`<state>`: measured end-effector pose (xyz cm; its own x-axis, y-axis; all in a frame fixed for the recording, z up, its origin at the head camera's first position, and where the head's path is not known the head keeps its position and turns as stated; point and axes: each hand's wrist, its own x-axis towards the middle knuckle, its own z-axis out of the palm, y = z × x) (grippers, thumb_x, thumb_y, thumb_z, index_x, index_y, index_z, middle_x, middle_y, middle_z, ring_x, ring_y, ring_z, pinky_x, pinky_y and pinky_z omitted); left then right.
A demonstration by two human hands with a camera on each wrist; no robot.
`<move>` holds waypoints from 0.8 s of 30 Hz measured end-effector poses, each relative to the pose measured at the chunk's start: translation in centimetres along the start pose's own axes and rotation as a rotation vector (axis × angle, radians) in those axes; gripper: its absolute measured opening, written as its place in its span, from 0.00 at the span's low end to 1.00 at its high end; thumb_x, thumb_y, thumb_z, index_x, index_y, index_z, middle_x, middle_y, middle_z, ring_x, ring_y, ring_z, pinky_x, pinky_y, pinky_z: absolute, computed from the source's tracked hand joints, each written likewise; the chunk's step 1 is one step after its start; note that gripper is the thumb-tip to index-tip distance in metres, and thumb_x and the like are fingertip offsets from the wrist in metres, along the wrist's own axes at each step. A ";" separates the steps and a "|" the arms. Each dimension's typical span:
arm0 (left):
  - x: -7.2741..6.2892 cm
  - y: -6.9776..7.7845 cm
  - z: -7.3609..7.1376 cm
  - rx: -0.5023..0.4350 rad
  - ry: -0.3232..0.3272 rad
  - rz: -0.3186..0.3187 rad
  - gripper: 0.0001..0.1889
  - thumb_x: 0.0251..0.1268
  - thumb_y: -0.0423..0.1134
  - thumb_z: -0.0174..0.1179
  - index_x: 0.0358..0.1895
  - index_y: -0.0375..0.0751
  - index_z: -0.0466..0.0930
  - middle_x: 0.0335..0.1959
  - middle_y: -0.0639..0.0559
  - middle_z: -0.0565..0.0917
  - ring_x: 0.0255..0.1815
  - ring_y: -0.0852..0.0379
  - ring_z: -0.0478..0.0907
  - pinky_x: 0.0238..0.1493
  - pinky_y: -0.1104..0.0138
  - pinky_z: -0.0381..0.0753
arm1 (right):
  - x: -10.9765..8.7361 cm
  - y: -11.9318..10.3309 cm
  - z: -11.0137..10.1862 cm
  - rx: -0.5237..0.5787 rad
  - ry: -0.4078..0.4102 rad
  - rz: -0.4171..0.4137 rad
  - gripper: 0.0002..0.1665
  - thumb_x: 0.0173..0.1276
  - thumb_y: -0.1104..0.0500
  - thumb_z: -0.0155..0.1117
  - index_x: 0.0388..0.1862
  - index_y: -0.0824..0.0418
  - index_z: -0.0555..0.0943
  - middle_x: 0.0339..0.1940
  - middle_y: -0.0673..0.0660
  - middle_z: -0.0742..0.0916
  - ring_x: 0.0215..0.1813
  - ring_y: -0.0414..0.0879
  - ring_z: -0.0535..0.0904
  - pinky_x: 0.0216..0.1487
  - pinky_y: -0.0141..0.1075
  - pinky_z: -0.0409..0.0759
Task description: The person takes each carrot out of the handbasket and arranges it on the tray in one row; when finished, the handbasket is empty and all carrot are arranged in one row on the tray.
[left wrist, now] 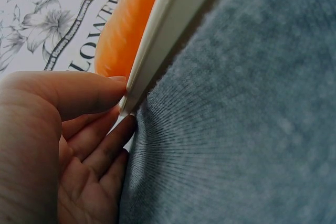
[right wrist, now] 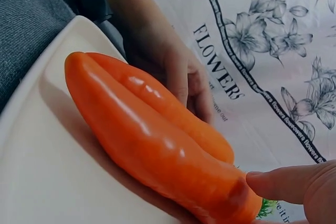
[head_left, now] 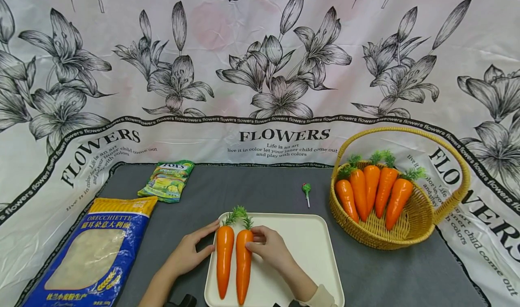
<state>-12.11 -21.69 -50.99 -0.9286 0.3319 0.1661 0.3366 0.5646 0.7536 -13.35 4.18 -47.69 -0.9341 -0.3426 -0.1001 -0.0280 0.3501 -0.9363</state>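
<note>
A cream tray [head_left: 300, 253] carries two orange carrots with green tops, side by side and pointing toward me. My right hand [head_left: 271, 247] holds the right carrot [head_left: 243, 271] near its leafy end, thumb on the near side and fingers across the top. The left carrot [head_left: 225, 262] lies just beside it. At the tray's left edge, my left hand [head_left: 188, 252] rests with fingers fairly straight; in the left wrist view its thumb [left wrist: 89, 92] touches the rim. The right wrist view shows the held carrot [right wrist: 142, 129] lying along the tray, partly covering the other one.
A wicker basket [head_left: 378, 241] with a tall handle and several carrots stands at the right. Behind the tray lies a green lollipop [head_left: 306, 189]. A green snack packet [head_left: 166, 183] and a blue pasta bag [head_left: 93, 253] lie at the left on the grey cloth [head_left: 243, 189].
</note>
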 end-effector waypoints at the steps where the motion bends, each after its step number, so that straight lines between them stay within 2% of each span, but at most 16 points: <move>1: 0.0 0.0 0.0 0.000 0.005 0.007 0.26 0.66 0.46 0.59 0.67 0.47 0.70 0.68 0.54 0.69 0.68 0.48 0.67 0.63 0.49 0.71 | 0.0 -0.1 -0.1 -0.009 0.002 -0.004 0.28 0.58 0.59 0.68 0.55 0.72 0.76 0.50 0.67 0.83 0.50 0.58 0.82 0.46 0.44 0.83; 12: 0.0 0.0 0.1 0.012 -0.007 -0.005 0.26 0.66 0.47 0.58 0.67 0.48 0.70 0.68 0.55 0.69 0.68 0.48 0.67 0.63 0.49 0.71 | 0.0 0.0 -0.7 -0.056 0.033 -0.024 0.29 0.57 0.57 0.69 0.55 0.72 0.76 0.49 0.66 0.84 0.50 0.58 0.81 0.51 0.47 0.81; 24: 0.0 -0.2 0.2 0.004 -0.013 -0.022 0.26 0.67 0.48 0.57 0.67 0.50 0.69 0.69 0.55 0.69 0.69 0.48 0.66 0.63 0.49 0.70 | 0.0 -0.7 -3.7 -0.045 0.072 -0.119 0.30 0.61 0.58 0.66 0.59 0.71 0.73 0.56 0.67 0.81 0.59 0.60 0.77 0.62 0.52 0.73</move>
<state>-12.11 -21.61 -51.27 -0.9339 0.3287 0.1410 0.3163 0.5750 0.7546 -14.61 7.18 -45.74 -0.9464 -0.3208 0.0363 -0.1542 0.3502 -0.9239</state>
